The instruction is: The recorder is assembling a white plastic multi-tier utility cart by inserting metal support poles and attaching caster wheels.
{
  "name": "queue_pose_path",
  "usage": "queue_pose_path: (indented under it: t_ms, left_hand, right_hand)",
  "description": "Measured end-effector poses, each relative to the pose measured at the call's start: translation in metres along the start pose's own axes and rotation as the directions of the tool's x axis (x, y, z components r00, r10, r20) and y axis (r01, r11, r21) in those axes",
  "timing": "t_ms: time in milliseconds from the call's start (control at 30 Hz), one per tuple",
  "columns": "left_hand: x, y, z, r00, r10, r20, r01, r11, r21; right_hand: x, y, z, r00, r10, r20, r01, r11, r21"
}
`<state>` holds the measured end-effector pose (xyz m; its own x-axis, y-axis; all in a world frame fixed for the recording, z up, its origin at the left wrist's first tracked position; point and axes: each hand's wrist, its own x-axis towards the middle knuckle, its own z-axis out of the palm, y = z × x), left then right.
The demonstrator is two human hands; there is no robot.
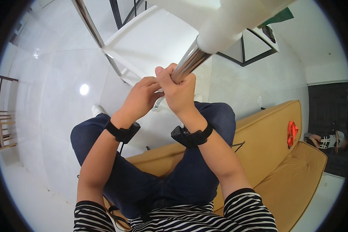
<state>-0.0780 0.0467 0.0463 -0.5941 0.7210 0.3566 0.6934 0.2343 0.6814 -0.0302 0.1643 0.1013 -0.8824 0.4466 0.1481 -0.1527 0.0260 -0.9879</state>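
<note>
A shiny chrome pole (191, 62) slants down from a thick white plastic sleeve (220, 33) at the top of the view. My right hand (178, 92) is wrapped round this pole, its thumb lying along the near side. Pressed close on the left is my left hand (141, 96), with curled fingers and its thumb against the pole just below the right hand. Its fingertips are partly hidden. Beyond both hands spreads a white shelf panel (150, 42), joined to a second chrome pole (91, 25) at upper left. Black straps with small boxes sit on both wrists.
A tan sofa (274, 135) is under and to the right of my legs, with an orange-red strap (292, 133) on it. Black metal frames (243, 54) stand beyond the shelf. A wooden chair (4, 127) is far left. Another person (326, 141) is at far right by a dark door.
</note>
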Motion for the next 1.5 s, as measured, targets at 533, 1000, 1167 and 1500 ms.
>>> queue_pose_path:
  t_ms: [533,1000,1167,1500]
  left_hand:
    - [-0.003,-0.004,-0.003,0.978,-0.116,0.173,0.147,0.974,-0.175]
    - [-0.006,0.001,0.017,0.948,-0.298,0.108,0.316,0.871,-0.376]
    - [-0.004,-0.011,0.023,0.926,-0.319,0.202,0.37,0.87,-0.326]
    - [-0.018,-0.021,0.028,0.941,-0.329,0.072,0.333,0.876,-0.349]
  right_hand:
    - [-0.004,0.013,-0.007,0.994,-0.045,0.099,0.046,0.999,-0.004]
    - [0.001,0.004,-0.015,0.985,-0.051,0.166,0.057,0.998,-0.028]
    - [-0.001,0.008,-0.013,0.988,-0.154,0.031,0.152,0.987,0.054]
    - [-0.001,-0.013,-0.009,0.993,-0.083,0.078,0.076,0.993,0.093]
